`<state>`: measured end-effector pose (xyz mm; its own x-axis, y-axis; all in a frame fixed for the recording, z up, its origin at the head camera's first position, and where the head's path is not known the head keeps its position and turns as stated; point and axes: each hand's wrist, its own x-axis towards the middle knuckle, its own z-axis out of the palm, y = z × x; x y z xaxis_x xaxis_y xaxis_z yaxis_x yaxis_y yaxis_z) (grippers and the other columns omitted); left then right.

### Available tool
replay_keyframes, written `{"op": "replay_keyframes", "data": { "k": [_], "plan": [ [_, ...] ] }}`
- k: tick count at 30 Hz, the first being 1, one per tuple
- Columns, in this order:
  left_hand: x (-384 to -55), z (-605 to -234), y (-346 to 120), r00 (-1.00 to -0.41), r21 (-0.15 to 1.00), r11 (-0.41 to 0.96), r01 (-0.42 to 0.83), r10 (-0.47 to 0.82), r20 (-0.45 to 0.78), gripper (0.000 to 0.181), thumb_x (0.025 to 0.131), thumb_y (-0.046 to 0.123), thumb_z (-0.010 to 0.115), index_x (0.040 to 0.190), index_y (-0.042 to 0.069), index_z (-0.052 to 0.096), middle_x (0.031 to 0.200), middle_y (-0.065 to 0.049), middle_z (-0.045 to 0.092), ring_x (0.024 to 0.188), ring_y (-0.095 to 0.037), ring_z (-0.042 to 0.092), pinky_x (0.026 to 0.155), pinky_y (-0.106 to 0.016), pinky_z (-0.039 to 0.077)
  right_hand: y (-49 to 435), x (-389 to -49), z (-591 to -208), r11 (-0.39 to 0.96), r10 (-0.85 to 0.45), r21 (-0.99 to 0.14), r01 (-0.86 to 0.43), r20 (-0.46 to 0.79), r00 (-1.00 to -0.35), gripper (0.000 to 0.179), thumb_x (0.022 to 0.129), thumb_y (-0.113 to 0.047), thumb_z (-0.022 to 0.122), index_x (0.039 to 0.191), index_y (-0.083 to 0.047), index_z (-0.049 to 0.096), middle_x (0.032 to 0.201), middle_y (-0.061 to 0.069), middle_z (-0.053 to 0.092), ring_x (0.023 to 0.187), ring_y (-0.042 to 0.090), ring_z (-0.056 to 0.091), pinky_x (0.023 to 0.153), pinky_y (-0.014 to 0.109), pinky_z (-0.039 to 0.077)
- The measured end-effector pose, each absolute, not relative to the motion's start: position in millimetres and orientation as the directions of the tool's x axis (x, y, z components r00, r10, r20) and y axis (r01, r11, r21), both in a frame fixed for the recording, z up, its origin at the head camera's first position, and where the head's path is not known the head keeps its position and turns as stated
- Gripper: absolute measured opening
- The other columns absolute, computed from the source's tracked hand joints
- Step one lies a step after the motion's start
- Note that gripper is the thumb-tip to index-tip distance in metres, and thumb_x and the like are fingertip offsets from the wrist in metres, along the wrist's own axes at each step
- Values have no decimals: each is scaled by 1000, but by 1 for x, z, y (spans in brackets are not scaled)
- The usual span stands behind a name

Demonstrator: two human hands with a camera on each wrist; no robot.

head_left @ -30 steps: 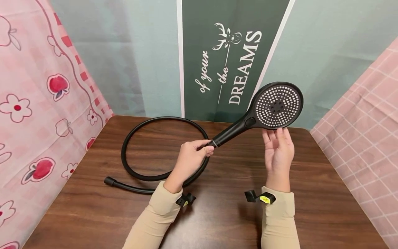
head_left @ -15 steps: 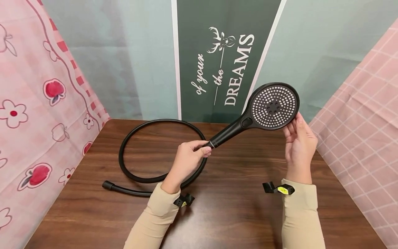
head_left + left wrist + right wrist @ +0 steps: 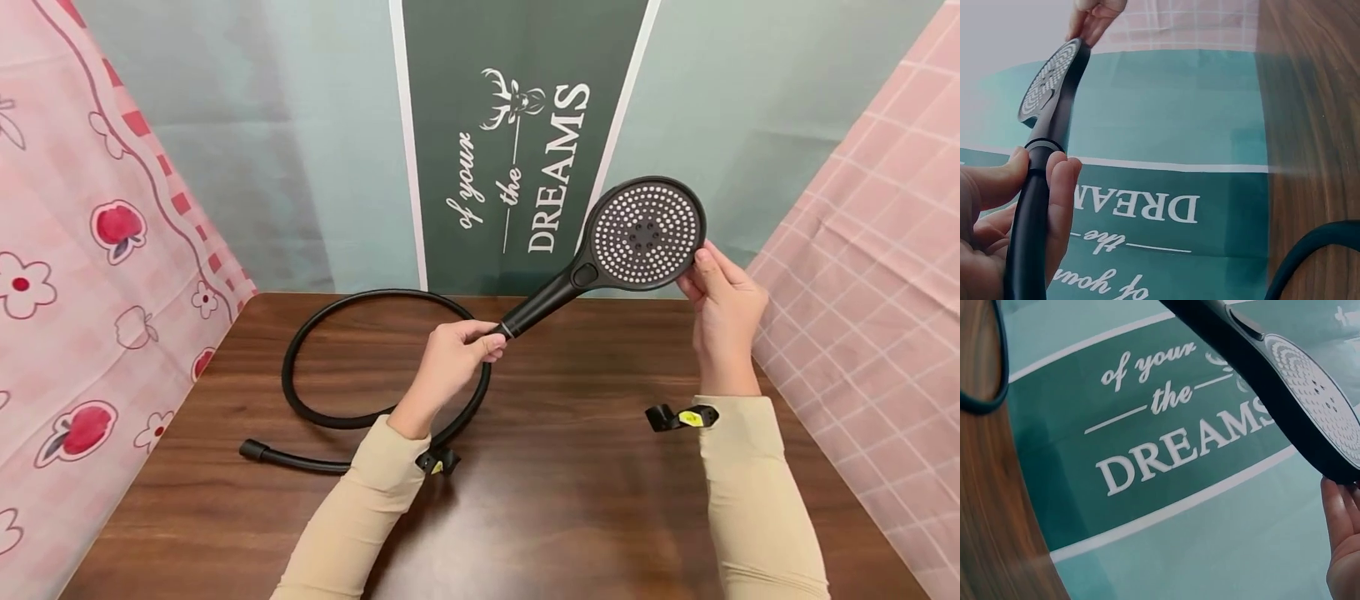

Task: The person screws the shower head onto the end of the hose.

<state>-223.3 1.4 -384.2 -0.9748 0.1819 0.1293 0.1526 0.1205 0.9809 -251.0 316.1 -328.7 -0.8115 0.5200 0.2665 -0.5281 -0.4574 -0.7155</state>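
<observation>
A black hand shower [image 3: 648, 233] is held up over the table, its round face of pale nozzles turned toward the head camera. My left hand [image 3: 450, 362] grips the black shower hose [image 3: 1027, 231] just below the ring where it meets the handle [image 3: 543, 304]. At the lower right rim of the spray face, my right hand [image 3: 727, 304] pinches the edge, thumb in front and fingers behind. The right wrist view catches only part of that hand, with fingertips at the rim. The rest of the hose loops on the table, partly behind my left forearm.
The hose's free end connector [image 3: 253, 450] lies at the left on the brown wooden table [image 3: 570, 500]. A green lettered curtain [image 3: 517, 150] hangs behind. Pink patterned cloths [image 3: 112, 325] flank both sides.
My right hand has moved right and up along the shower head's rim, from touching underneath to pinching the edge. The shower head has risen slightly. My left hand keeps its grip.
</observation>
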Motion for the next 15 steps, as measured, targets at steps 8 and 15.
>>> {"op": "replay_keyframes", "data": {
  "k": [8,15],
  "plan": [
    [-241,-399,17,-973,971,161,178,177,149,25,92,15,71,112,2,75,97,-21,75,83,-20,73,79,-28,59,327,-268,-337,-457,519,-738,-497,232,-823,28,80,1,79,106,8,73,87,13,78,74,18,76,66,27,58],
    [-253,-420,28,-974,951,242,191,169,153,28,92,17,71,115,3,74,97,-18,77,90,-27,75,79,-34,60,336,-284,-360,-461,537,-792,-400,110,-836,16,84,1,75,100,4,76,81,8,77,70,15,76,61,24,57]
  ]
}}
